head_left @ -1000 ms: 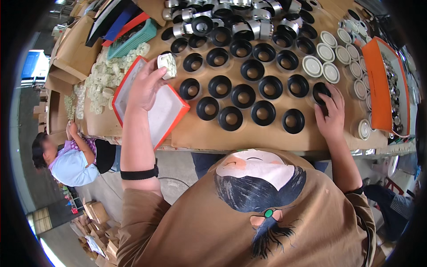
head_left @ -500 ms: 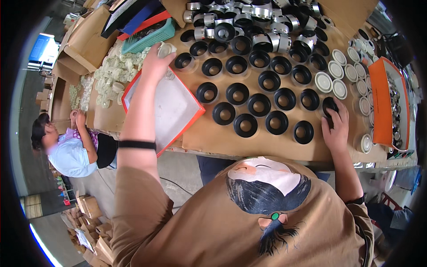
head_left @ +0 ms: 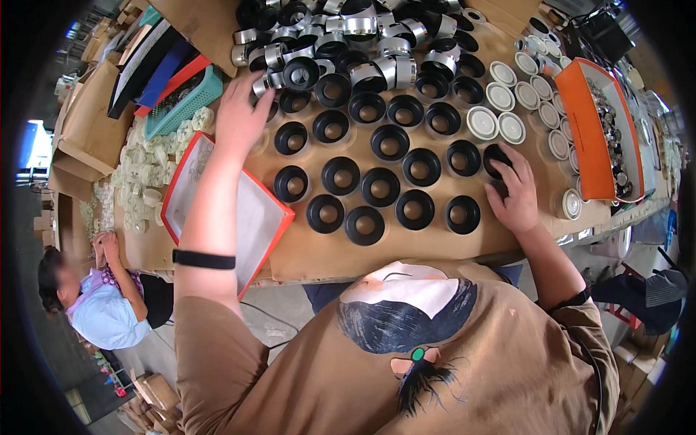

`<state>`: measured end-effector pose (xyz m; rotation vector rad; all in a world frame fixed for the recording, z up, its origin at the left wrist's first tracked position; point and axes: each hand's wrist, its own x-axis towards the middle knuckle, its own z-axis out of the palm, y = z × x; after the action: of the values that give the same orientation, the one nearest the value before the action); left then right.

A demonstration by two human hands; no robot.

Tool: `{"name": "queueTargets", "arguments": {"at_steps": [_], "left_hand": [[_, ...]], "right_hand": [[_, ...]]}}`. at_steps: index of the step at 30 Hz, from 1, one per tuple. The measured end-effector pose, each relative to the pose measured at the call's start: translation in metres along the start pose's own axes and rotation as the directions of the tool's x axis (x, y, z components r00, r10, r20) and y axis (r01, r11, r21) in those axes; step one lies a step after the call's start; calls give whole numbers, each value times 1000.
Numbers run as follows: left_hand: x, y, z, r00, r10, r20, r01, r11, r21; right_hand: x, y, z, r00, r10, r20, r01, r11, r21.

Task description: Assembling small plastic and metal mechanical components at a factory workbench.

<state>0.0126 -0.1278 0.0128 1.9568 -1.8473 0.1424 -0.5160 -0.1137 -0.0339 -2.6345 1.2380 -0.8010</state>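
Note:
My left hand (head_left: 243, 116) reaches to the far left of the standing rings. Its thumb and fingers close around a silver ring (head_left: 262, 84) at the edge of a heap; part of that ring is hidden. On the right, my right hand (head_left: 516, 194) has its thumb and fingers around a black ring (head_left: 496, 161) standing on the table. Several black rings with open centres, such as this nearby one (head_left: 462, 214), stand in loose rows between my hands. Behind them lies a heap of silver-and-black rings (head_left: 360, 26).
Round white discs (head_left: 511, 127) lie beyond my right hand, beside an orange box (head_left: 587, 138) of small metal parts. Left are a red-edged white tray (head_left: 255, 217), clear plastic pieces (head_left: 148, 167) and a green basket (head_left: 185, 101). A co-worker (head_left: 109, 304) is at the far left.
My left hand has moved rightward over the table, from beside the clear pieces to the ring heap. The pale round piece in it no longer shows. My right hand stays at the same ring. The view has shifted.

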Motion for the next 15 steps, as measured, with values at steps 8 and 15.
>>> {"name": "queueTargets", "arguments": {"at_steps": [8,15], "left_hand": [[37,33,15,935,-215,281,154,963,223],[-11,38,-9,950,-124,285,46,963,264]], "right_hand": [[-2,-2,3,995,6,-101,-2,999,43],[104,-19,9,980,-150,-128,162,983,90]]}}
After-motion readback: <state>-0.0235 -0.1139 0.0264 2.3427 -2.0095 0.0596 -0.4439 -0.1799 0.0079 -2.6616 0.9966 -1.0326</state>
